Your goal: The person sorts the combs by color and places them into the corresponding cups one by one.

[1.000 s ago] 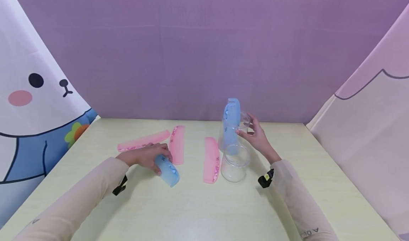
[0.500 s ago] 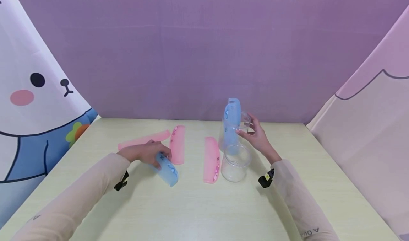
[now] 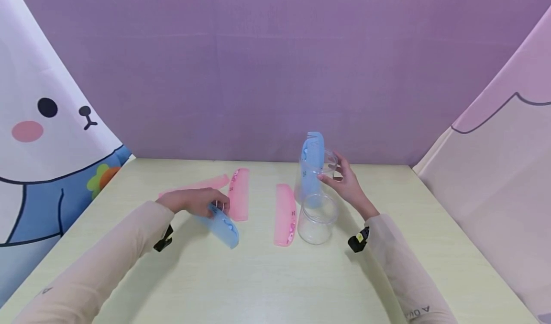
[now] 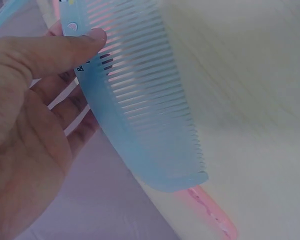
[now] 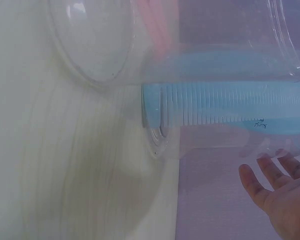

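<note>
My left hand [image 3: 200, 202] pinches a blue comb [image 3: 224, 228] by its decorated spine, thumb on one face and fingers behind. In the left wrist view the comb [image 4: 135, 105] shows its teeth, held above the table. Around the upper part of a tall clear jar [image 3: 329, 161] curls my right hand [image 3: 348, 185], thumb on the near side. Blue combs [image 3: 313, 166] stand upright in that jar, their tops above its rim; the right wrist view shows one comb [image 5: 210, 102] through the wall. A second clear jar [image 3: 316, 228] stands just in front.
One pink comb [image 3: 285, 214] lies left of the front jar. Another pink comb [image 3: 239, 195] lies just beyond my left fingers, and a third pink comb [image 3: 211, 183] lies partly hidden behind that hand. A purple backdrop [image 3: 267, 75] rises at the table's far edge.
My left hand has risen slightly and shifted a little away from me, tilting the blue comb with it. The right hand and both jars have stayed put.
</note>
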A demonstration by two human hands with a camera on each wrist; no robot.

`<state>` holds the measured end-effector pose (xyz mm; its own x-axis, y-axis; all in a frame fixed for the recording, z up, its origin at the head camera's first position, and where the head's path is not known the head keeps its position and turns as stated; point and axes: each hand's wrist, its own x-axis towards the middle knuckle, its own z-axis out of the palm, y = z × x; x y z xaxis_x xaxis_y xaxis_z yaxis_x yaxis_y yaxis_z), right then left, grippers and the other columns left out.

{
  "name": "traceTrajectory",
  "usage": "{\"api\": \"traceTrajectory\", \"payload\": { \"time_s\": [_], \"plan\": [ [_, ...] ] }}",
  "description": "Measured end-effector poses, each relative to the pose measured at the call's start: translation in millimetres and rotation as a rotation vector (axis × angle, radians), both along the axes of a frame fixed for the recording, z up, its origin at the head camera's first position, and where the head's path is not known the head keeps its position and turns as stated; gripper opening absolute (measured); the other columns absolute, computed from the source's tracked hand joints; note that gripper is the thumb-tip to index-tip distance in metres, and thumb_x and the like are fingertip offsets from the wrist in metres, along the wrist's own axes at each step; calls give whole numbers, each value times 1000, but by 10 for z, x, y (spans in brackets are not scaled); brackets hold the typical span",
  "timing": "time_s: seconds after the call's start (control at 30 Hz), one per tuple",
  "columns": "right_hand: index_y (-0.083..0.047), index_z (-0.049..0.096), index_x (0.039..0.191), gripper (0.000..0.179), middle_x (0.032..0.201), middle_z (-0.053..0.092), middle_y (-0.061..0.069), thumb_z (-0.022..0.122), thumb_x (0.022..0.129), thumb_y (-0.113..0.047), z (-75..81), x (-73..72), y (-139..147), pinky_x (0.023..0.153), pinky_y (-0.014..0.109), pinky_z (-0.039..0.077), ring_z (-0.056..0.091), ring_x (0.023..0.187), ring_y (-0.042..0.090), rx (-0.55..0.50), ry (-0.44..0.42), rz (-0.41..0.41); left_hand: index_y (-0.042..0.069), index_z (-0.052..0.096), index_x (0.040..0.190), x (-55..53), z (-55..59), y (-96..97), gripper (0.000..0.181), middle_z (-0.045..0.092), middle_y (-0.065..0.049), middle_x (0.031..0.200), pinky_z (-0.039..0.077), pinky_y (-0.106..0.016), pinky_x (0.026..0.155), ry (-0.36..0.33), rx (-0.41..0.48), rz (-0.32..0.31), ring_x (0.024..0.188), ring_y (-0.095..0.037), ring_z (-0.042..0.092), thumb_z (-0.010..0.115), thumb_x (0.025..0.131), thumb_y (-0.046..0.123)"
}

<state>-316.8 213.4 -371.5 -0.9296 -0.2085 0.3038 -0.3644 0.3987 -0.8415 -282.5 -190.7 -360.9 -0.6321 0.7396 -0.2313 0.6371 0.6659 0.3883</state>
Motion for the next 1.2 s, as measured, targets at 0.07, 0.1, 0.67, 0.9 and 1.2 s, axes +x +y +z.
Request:
{"api": "traceTrajectory", "payload": {
  "time_s": [0.07, 0.1, 0.67, 0.9, 1.2],
  "plan": [
    [-10, 12, 145, 84, 143, 28, 21, 66, 83, -25, 2, 0, 0, 99, 53, 38, 33, 129, 40, 1, 1, -1, 18, 58, 90, -2, 20, -8, 25, 57, 6, 87, 43, -29, 78, 3, 0, -4, 82, -13, 49, 61, 78, -4],
    [-10, 11, 145, 84, 144, 28, 21, 66, 83, -25, 1, 0, 0, 99, 53, 38, 33, 129, 40, 3, 2, -1, 17, 58, 89, -2, 30, -12, 24, 57, 6, 87, 43, -29, 78, 2, 0, -6, 82, -13, 49, 61, 78, -4],
    [-9, 12, 145, 85, 143, 28, 22, 67, 82, -27, -7, 0, -1, 98, 53, 39, 34, 128, 41, 7, 4, -10, 20, 58, 101, -127, 180, -82, 23, 58, 6, 97, 47, -31, 82, 1, 159, 0, 88, -12, 53, 58, 86, 3],
    [-8, 11, 145, 83, 143, 26, 24, 65, 84, -18, 161, 139, -67, 100, 54, 36, 31, 129, 43, -12, -47, 0, 18, 56, 110, -132, 268, -57, 26, 59, 1, 102, 49, -33, 82, -8, 256, 16, 92, -17, 54, 55, 88, 5],
    [-7, 9, 146, 82, 144, 26, 24, 63, 85, -15, 250, 229, -108, 100, 53, 38, 32, 129, 42, 9, -48, -8, 12, 53, 116, -164, 288, 11, 30, 57, -6, 104, 51, -33, 82, 1, 387, 94, 92, -21, 57, 57, 87, 6]
  ]
}}
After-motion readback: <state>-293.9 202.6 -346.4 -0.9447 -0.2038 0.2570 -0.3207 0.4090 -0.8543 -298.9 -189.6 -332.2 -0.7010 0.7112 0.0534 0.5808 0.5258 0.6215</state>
